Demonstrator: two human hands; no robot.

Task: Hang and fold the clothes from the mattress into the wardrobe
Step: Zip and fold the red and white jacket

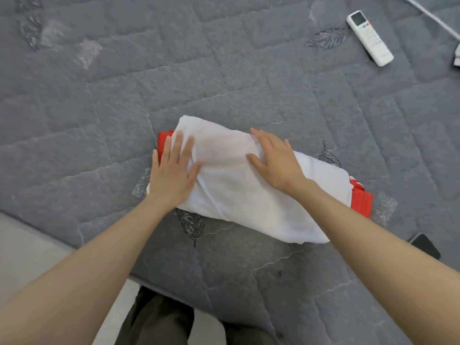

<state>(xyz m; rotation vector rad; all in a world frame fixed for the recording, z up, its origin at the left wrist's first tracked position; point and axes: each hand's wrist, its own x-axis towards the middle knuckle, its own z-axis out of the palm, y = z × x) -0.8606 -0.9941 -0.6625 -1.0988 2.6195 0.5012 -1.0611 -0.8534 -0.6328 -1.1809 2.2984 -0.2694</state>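
Observation:
A white garment with red trim lies folded into a long bundle on the grey quilted mattress. Red edges stick out at its left end and at its right end. My left hand lies flat on the left end of the bundle, fingers straight and spread. My right hand presses flat on the upper middle of the bundle, fingers straight. Neither hand grips the cloth. The wardrobe is out of view.
A white remote control lies at the far right of the mattress beside a white cable. A dark phone sits at the right edge. The mattress's near edge runs diagonally at lower left, with pale floor beyond.

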